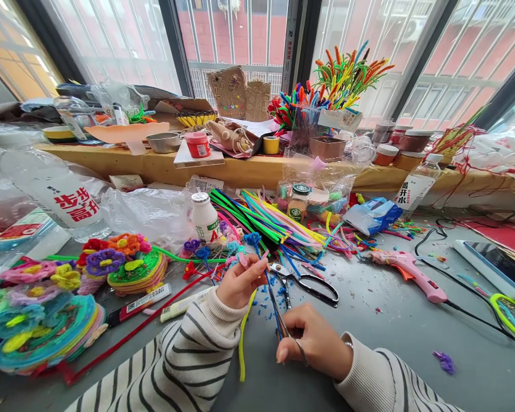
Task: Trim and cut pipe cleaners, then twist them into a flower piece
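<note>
My left hand (240, 280) is pinched shut near the top of a blue pipe-cleaner flower (253, 239) with a thin stem. Lower down, my right hand (313, 340) is closed on the bottom end of the same blue stem (271, 297). A yellow-green pipe cleaner (242, 337) lies on the grey table under my left wrist. Black-handled scissors (309, 283) lie just beyond my right hand. Both of my sleeves are striped white and dark.
A pile of loose coloured pipe cleaners (266, 223) and a small white bottle (205, 217) lie behind my hands. Finished pipe-cleaner coasters (47, 326) fill the left. A pink glue gun (407, 272) with its cable lies right. The wooden sill (249, 169) is cluttered with jars.
</note>
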A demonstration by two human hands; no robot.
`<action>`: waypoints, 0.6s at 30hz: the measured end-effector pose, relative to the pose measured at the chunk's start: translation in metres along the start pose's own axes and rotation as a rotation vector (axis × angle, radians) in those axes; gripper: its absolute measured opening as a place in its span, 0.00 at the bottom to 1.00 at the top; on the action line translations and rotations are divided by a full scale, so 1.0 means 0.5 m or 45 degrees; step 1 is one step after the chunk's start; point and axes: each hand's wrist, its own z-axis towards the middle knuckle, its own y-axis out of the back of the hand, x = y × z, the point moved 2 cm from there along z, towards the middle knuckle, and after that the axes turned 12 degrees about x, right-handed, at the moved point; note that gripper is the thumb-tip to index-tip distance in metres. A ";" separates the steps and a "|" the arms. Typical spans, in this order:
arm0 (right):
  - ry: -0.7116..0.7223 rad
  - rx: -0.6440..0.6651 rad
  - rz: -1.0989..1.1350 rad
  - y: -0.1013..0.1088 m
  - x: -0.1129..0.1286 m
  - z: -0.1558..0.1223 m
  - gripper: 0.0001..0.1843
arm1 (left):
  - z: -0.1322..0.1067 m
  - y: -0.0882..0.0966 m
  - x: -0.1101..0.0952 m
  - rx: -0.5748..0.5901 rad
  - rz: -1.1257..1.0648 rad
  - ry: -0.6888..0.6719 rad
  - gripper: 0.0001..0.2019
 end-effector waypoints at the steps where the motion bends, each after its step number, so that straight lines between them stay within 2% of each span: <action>1: 0.002 0.008 0.001 0.000 0.000 0.000 0.34 | 0.000 0.000 0.000 0.001 -0.009 -0.002 0.10; 18: -0.011 0.026 0.030 0.000 0.000 -0.002 0.35 | -0.002 0.000 -0.006 -0.045 -0.001 -0.044 0.07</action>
